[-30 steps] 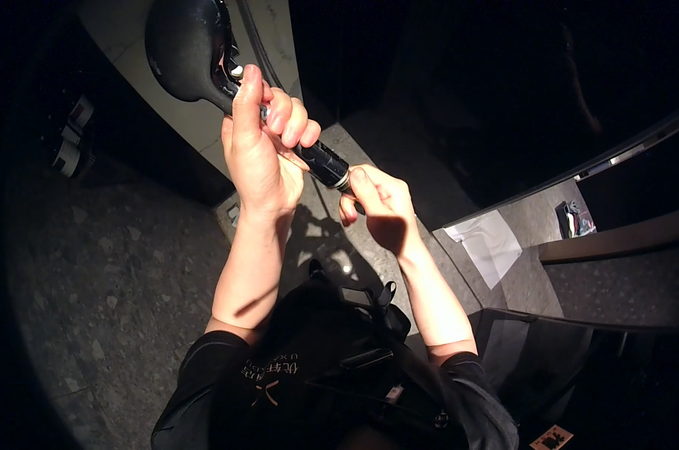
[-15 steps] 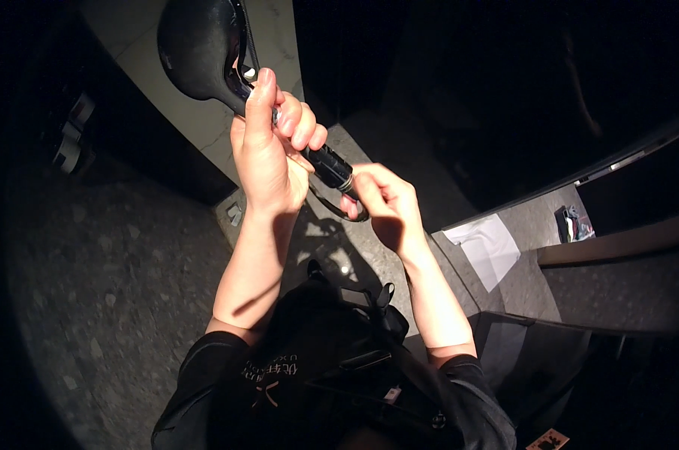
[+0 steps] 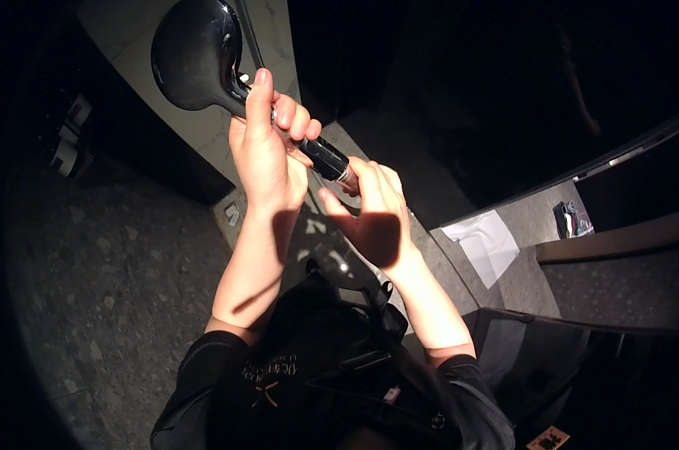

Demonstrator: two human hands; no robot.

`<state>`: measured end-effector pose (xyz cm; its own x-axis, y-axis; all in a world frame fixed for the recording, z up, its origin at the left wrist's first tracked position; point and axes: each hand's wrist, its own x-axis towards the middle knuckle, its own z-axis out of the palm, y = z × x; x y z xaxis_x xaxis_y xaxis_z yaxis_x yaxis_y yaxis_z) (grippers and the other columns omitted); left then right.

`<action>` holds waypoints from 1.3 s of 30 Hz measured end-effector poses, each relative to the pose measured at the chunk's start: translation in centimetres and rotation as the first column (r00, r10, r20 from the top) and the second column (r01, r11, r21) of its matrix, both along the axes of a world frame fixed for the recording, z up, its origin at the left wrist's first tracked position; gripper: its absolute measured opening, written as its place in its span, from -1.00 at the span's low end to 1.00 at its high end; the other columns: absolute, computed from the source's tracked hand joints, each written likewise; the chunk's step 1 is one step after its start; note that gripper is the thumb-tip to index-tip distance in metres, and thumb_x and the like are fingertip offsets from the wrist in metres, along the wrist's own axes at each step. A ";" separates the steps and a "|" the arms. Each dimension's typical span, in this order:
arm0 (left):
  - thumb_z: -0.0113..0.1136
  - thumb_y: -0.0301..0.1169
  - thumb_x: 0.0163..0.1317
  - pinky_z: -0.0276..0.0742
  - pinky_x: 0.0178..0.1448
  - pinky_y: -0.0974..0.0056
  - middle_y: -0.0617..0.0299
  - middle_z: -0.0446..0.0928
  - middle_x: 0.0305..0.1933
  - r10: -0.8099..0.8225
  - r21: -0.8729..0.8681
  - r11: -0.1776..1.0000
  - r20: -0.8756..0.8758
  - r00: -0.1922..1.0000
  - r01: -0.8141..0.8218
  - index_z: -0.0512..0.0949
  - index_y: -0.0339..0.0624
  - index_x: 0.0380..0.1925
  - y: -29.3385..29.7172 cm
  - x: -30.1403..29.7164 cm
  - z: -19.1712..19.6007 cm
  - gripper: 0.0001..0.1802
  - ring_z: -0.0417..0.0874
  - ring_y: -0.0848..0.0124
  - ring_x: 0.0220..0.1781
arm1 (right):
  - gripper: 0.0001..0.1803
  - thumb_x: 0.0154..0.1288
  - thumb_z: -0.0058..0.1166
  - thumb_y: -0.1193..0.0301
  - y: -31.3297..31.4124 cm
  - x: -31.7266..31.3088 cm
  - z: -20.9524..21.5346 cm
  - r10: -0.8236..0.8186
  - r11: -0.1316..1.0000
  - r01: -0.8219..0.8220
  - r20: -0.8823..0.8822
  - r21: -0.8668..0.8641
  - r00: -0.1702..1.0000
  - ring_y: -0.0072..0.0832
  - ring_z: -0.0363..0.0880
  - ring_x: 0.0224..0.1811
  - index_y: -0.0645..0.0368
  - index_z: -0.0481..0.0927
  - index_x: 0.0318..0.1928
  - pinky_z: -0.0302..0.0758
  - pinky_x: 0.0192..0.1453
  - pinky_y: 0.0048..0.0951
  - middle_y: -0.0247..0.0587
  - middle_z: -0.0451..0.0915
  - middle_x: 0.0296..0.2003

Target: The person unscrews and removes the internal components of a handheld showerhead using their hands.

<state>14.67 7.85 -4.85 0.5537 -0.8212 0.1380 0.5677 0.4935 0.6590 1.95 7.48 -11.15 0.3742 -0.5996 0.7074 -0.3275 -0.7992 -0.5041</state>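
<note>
A black handheld shower head point(image 3: 193, 56) with a broad round head and a slim handle is held slantwise, head toward the upper left. My left hand point(image 3: 261, 146) is closed round the neck of its handle, thumb up along the near side. At the handle's lower end, by a shiny ring, the fingers of my right hand point(image 3: 377, 217) curl round the tip. My right thumb is spread away from it, and shadow covers much of that palm. What the right fingertips touch behind the handle is partly hidden.
A dark hose point(image 3: 251, 34) runs behind the shower head beside a pale marbled surface point(image 3: 129, 34). On the grey stone ledge to the right lie a white sheet point(image 3: 486, 244) and a small packet point(image 3: 572, 220). A dark glossy panel point(image 3: 534, 97) stands at the right.
My right hand has rolled round the handle's end, and its thumb has come away from the tip. The shower head has shifted slightly left; my left hand keeps its grip.
</note>
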 end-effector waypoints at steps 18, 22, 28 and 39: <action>-0.23 -0.25 0.41 0.21 -0.61 0.44 0.39 0.13 -0.73 -0.785 -0.238 0.559 0.158 0.600 0.794 0.23 -0.11 -0.51 -3.2 1.5 -3.0 -0.70 0.15 0.58 -0.74 | -0.65 0.07 0.10 0.27 -1.6 -0.8 -1.9 0.378 -0.067 -0.594 0.571 0.802 0.729 -0.67 0.23 -0.78 0.10 0.30 -0.72 0.20 -0.66 -0.61 -0.43 0.31 -0.78; 0.04 -0.18 0.30 0.21 -0.58 0.46 0.42 0.19 -0.72 -0.282 0.156 0.955 0.221 0.933 0.252 0.26 -0.06 -0.61 -3.1 -1.8 -1.4 -0.64 0.21 0.60 -0.70 | -0.75 0.05 0.11 0.35 -1.5 -0.6 -0.6 0.014 0.725 0.065 -0.110 0.686 0.994 -0.28 0.55 -0.58 0.25 0.35 -0.42 0.45 -0.43 -0.34 -0.16 0.49 -0.67; 0.19 -0.17 0.20 0.31 -0.54 0.44 0.40 0.25 -0.75 0.016 0.122 0.992 0.160 0.987 -0.036 0.31 -0.08 -0.73 -3.4 -3.8 -2.3 -0.57 0.30 0.58 -0.70 | -0.77 0.03 0.13 0.37 -2.7 0.8 -3.1 -0.281 0.824 0.268 -0.052 0.499 0.958 -0.04 0.57 -0.45 0.28 0.42 -0.44 0.46 -0.37 -0.18 0.02 0.56 -0.57; -0.14 -0.22 0.38 0.18 -0.61 0.40 0.41 0.09 -0.85 -0.531 0.084 0.844 0.272 0.802 0.530 0.15 0.00 -0.80 -3.2 -1.2 -2.1 -0.49 0.12 0.56 -0.80 | -0.78 -0.02 0.09 0.47 -3.1 0.0 -3.9 0.034 0.739 -0.072 0.069 0.670 0.997 -0.64 0.27 -0.68 0.32 0.38 -0.64 0.26 -0.55 -0.43 -0.29 0.34 -0.78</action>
<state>13.46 4.62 -6.96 -0.0289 -0.9765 0.2136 0.5362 0.1652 0.8277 1.94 4.41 -15.05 0.3961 -0.9063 0.1474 -0.2549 -0.2627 -0.9306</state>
